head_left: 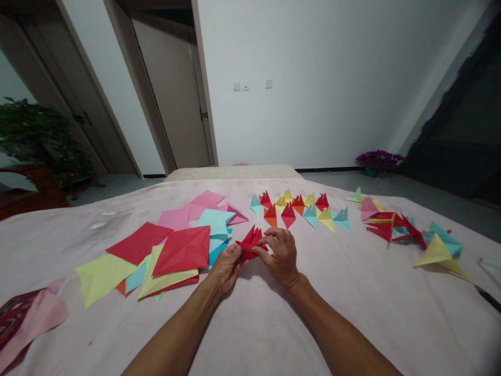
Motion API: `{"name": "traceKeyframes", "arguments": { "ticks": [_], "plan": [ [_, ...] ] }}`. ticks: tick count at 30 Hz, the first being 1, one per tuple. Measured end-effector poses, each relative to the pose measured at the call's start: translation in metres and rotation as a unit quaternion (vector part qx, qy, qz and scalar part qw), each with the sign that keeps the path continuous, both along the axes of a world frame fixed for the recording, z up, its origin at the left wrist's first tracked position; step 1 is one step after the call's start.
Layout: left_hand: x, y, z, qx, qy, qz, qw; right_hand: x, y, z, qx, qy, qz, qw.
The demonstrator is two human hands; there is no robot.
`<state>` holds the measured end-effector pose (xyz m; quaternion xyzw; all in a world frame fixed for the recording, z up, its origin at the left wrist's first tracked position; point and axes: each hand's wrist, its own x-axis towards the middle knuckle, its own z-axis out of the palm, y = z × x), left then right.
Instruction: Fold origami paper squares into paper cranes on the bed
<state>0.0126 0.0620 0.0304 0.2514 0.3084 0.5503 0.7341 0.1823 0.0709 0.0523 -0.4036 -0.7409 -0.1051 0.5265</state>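
A red origami crane (251, 243), partly hidden by fingers, is held between my two hands above the middle of the table. My left hand (230, 266) pinches its left side with thumb and fingers. On the other side, my right hand (280, 256) has thumb and index finger closed on the paper. Just beyond them stand several small folded cranes, among them a red crane (288, 214), an orange crane (270, 214) and a light blue crane (310, 216). To the left of my left hand lies a red paper square (183, 250) on top of other coloured sheets.
Pink sheets (207, 199) and yellow paper (104, 275) lie at the left. At the right are more folded pieces, including a yellow one (440, 256), and a dark pen-like object (488, 298). A pink patterned cloth (352, 308) covers the table.
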Motion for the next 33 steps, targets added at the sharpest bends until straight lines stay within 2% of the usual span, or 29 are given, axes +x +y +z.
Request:
{"name": "traceKeyframes", "arguments": {
  "ticks": [3, 10, 21, 27, 33],
  "plan": [
    [0.002, -0.001, 0.001, -0.008, -0.002, 0.024, 1.000, 0.000, -0.004, 0.001, 0.002, -0.045, -0.018, 0.999],
    [0.006, -0.001, -0.006, 0.013, -0.018, 0.059, 0.998, -0.004, -0.014, 0.004, -0.007, -0.096, 0.001, 0.995],
    [0.015, -0.009, 0.000, 0.020, -0.049, 0.107, 0.993, -0.013, -0.018, 0.001, -0.013, -0.046, 0.014, 0.999],
    [0.019, -0.011, -0.005, 0.010, -0.079, 0.142, 0.987, -0.017, -0.019, -0.006, -0.012, -0.004, 0.022, 1.000],
    [0.021, -0.011, -0.011, 0.018, -0.090, 0.159, 0.983, -0.020, -0.015, -0.010, -0.017, 0.033, 0.093, 0.995]
  ]
}}
